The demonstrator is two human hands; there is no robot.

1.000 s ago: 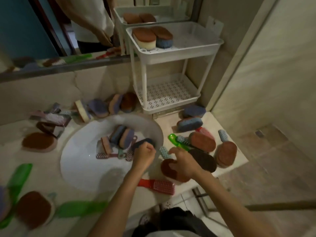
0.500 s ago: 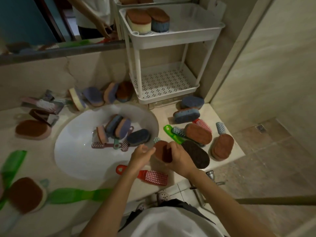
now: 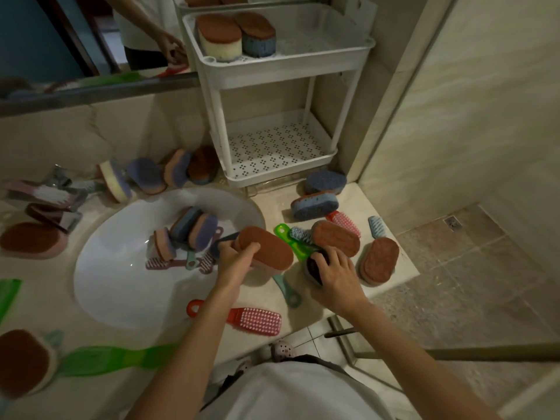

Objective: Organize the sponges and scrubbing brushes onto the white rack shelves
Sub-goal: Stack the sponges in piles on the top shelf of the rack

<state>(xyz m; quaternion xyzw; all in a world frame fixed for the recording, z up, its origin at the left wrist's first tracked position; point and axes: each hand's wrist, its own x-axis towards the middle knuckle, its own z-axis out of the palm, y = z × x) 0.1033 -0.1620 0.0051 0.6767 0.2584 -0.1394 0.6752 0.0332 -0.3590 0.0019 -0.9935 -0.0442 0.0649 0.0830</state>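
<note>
Head view; bathroom counter, entries running left to right, clock positions taken from the sink basin (image 3: pixel 115 286).

- Nine o'clock: brown-topped sponge (image 3: pixel 33 239) flat on the counter, with packaged brushes (image 3: pixel 45 197) just behind it.
- Seven o'clock: green brush (image 3: pixel 121 359), blurred.
- Eleven to twelve o'clock: row of sponges (image 3: pixel 157 175) leaning along the wall.
- Inside the basin: basin sponges (image 3: pixel 194 225) on edge, with small brushes (image 3: pixel 169 263) beside them.
- Three o'clock, above the rim: left hand (image 3: pixel 236 260), fingers and thumb curled round one end of a brown-faced sponge (image 3: pixel 268 250), which is held off the counter.
- Five o'clock: red scrubbing brush (image 3: pixel 254 319), bristles up.
- One o'clock: white rack (image 3: pixel 303 63). Two shelved sponges (image 3: pixel 236 34) sit at the top tray's left end. The lower shelf (image 3: pixel 272 147) is perforated.
- Further out at three o'clock: right hand (image 3: pixel 336 277), fingers curled over a dark sponge (image 3: pixel 315 265) that is tipped on edge.
- Past it: green-handled brush (image 3: pixel 288 237), blue sponges (image 3: pixel 315 204), and stacked brown sponges (image 3: pixel 380 260) at the counter's edge.

Handling, judged:
- Sponges are light, soft and compressible. Pinch them gently across the short sides; the rough scouring face should resist slipping.
- Brushes are stiff plastic. Take them by the handle.
- Items from the basin may be damp.
</note>
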